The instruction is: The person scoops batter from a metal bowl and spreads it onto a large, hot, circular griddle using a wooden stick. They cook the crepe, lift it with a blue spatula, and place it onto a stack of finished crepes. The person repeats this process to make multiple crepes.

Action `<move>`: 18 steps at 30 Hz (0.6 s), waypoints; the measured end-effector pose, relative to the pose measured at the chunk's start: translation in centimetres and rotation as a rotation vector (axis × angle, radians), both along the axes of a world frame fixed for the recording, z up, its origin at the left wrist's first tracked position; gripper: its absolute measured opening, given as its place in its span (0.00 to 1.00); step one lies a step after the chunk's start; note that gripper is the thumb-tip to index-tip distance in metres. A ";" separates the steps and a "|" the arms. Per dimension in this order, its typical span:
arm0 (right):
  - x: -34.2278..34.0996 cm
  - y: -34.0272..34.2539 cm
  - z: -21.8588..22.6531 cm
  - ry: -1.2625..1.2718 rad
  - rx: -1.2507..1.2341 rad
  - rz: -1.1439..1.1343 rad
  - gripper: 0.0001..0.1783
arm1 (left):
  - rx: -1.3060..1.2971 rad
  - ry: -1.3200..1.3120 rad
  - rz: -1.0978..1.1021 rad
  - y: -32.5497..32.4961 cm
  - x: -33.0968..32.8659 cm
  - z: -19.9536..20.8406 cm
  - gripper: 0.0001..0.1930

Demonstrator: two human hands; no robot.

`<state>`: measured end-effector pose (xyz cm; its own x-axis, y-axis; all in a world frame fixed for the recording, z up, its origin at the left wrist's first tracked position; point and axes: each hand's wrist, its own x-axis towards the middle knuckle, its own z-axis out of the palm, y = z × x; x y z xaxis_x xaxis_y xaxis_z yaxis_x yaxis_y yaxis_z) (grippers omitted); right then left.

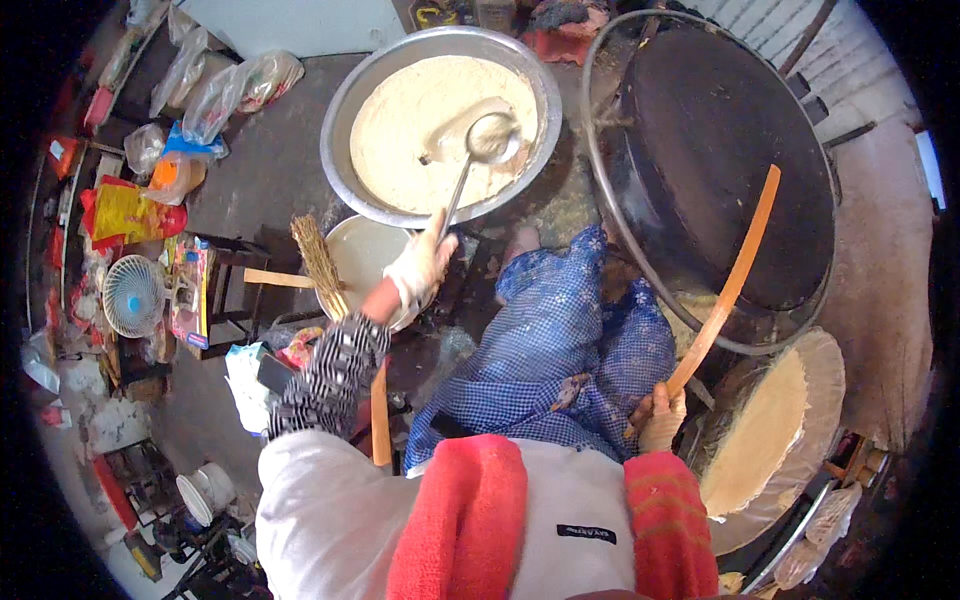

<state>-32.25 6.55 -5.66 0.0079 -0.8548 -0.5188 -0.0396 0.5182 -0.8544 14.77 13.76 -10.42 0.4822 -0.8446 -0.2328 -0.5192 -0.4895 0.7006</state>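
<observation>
A large metal basin (338,150) of pale batter (400,110) stands ahead of me. My left hand (420,265) is closed round the handle of a metal ladle (490,137). The ladle's round bowl rests in the batter, towards the basin's right side. In my right hand (660,418) is one end of a long, flat, slightly curved wooden spatula (735,275). Its blade reaches forward over the rim of a big round dark griddle (715,150) on the right. Nearer to me, at the right, lies a round pale flatbread stack (760,440) on clear plastic.
Below the basin sits a smaller white bowl (360,255) with a straw brush (316,250) across its rim. At the left are a small fan (136,296), a dark stool (235,285) and several plastic bags (230,95). A metal ring (590,130) surrounds the griddle.
</observation>
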 end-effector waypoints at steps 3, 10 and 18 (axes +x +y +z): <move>0.3 -0.9 -0.2 0.005 0.036 0.003 0.07 | 0.002 -0.254 -0.197 -5.0 4.3 -1.6 0.32; -0.3 -0.5 0.0 0.044 0.010 -0.033 0.07 | 0.474 -0.380 -0.351 -11.6 6.6 -5.4 0.32; -0.2 -0.6 -1.5 -0.002 -0.015 -0.086 0.09 | 0.268 0.604 0.105 -3.0 2.2 -2.2 0.32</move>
<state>-32.44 5.94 -7.11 -0.0647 -0.8603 -0.5056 0.0057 0.5064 -0.8623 17.01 10.75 -12.57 0.2780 -0.6759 -0.6826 -0.0141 -0.7134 0.7006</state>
